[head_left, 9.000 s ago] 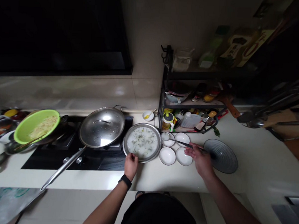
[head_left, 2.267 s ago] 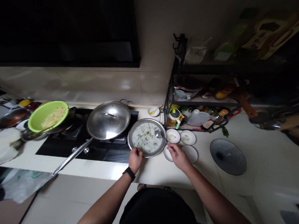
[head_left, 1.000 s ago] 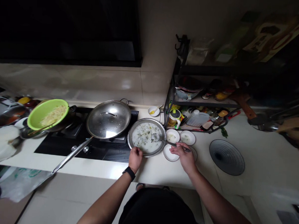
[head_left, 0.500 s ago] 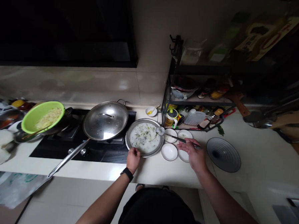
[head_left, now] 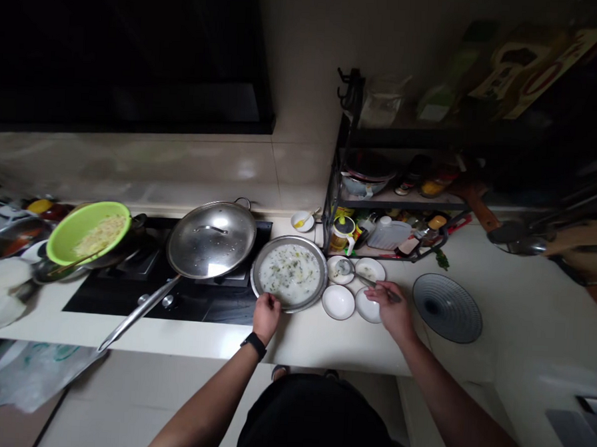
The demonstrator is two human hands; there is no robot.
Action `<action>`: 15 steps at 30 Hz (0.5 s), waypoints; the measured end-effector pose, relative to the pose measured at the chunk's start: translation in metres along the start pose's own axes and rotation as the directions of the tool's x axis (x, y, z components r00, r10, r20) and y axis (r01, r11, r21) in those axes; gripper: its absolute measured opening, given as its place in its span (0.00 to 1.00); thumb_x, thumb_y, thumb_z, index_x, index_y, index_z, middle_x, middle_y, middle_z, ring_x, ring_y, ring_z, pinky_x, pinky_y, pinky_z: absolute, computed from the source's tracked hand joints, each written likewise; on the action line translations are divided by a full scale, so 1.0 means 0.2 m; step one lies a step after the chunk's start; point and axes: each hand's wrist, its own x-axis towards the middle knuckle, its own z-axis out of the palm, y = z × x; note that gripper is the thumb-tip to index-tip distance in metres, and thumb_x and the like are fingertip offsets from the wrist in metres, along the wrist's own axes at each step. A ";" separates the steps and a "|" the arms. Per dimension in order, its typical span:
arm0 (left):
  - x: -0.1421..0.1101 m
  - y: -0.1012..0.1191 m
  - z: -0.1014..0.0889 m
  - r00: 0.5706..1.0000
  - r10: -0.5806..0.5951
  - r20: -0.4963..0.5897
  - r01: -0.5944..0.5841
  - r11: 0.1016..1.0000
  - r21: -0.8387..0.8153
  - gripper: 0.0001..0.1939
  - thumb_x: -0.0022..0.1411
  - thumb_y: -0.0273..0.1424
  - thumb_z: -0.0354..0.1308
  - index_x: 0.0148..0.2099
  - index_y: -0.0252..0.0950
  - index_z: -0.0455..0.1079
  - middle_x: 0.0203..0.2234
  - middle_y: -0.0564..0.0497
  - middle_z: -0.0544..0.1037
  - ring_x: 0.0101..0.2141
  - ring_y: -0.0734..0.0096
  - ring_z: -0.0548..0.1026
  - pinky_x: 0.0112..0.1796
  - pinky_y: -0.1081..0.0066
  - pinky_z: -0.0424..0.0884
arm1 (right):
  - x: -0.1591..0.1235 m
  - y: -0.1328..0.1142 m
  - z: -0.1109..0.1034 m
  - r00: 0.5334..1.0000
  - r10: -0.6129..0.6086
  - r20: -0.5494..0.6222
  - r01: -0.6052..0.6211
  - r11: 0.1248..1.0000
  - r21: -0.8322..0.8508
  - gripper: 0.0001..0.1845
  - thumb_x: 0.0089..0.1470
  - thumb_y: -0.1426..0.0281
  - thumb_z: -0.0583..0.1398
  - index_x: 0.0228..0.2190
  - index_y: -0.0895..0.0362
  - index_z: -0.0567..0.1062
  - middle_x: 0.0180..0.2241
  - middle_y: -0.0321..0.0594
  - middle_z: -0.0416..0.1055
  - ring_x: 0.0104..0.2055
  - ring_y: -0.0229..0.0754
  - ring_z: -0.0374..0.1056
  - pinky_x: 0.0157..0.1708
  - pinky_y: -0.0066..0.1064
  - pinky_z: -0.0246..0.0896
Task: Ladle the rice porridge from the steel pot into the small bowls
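My left hand [head_left: 266, 315] is closed on the near rim of a round metal basin [head_left: 324, 282] of white, soupy food with green bits. In my right hand [head_left: 392, 315] is the handle of a metal ladle [head_left: 344, 267], whose head is over or in the back left small white bowl [head_left: 333, 279]. Some pale food with green bits shows in the back right bowl [head_left: 375, 270]. Nearer me, the front left bowl [head_left: 338, 303] looks bare inside, and the front right bowl [head_left: 366, 310] is partly hidden by my right hand.
A lidded pan [head_left: 212, 242] sits on the black stove [head_left: 214, 306], its long handle reaching over the counter edge. Further left is a green bowl [head_left: 62, 238] of shredded food. A grey ridged plate [head_left: 447, 308] lies right; a condiment rack [head_left: 394, 205] stands behind the bowls.
Since the earliest frame, pale food has appeared in the two back bowls. In the last second, the ladle has risen from the basin and moved right to the back left bowl. My left hand stays put.
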 end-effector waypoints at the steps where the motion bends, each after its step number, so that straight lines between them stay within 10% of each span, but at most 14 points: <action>1: 0.00 0.00 0.00 1.000 0.000 0.001 0.000 1.000 0.000 0.05 0.59 0.28 0.53 0.30 0.39 0.63 0.25 0.51 0.70 0.29 0.66 0.70 0.34 0.69 0.65 | 0.00 0.02 0.00 0.996 -0.072 0.047 0.077 0.992 -0.099 0.21 0.58 0.49 0.60 0.38 0.54 0.73 0.29 0.43 0.81 0.32 0.48 0.79 0.37 0.42 0.76; 8: 0.00 -0.01 0.01 1.000 0.007 0.002 -0.007 1.000 -0.007 0.04 0.59 0.28 0.53 0.30 0.39 0.62 0.25 0.51 0.70 0.28 0.66 0.70 0.33 0.69 0.64 | -0.05 0.05 -0.04 0.681 -0.373 0.630 0.726 0.454 -0.516 0.16 0.64 0.72 0.52 0.47 0.54 0.76 0.48 0.50 0.77 0.48 0.50 0.75 0.49 0.41 0.71; 12: 0.00 -0.01 0.01 1.000 0.002 0.002 -0.002 1.000 -0.025 0.04 0.58 0.29 0.52 0.30 0.39 0.62 0.25 0.51 0.70 0.29 0.65 0.70 0.33 0.69 0.64 | -0.07 0.07 -0.06 0.619 -0.322 0.716 0.785 0.278 -0.553 0.19 0.61 0.76 0.53 0.49 0.56 0.77 0.50 0.51 0.76 0.48 0.51 0.75 0.47 0.41 0.72; 15: 0.00 -0.01 0.01 1.000 0.006 -0.001 -0.006 1.000 -0.030 0.05 0.58 0.28 0.53 0.29 0.39 0.62 0.25 0.51 0.70 0.29 0.65 0.70 0.34 0.69 0.64 | -0.07 0.09 -0.06 0.635 -0.356 0.685 0.771 0.349 -0.533 0.18 0.62 0.75 0.52 0.49 0.55 0.77 0.49 0.50 0.77 0.48 0.51 0.75 0.48 0.41 0.72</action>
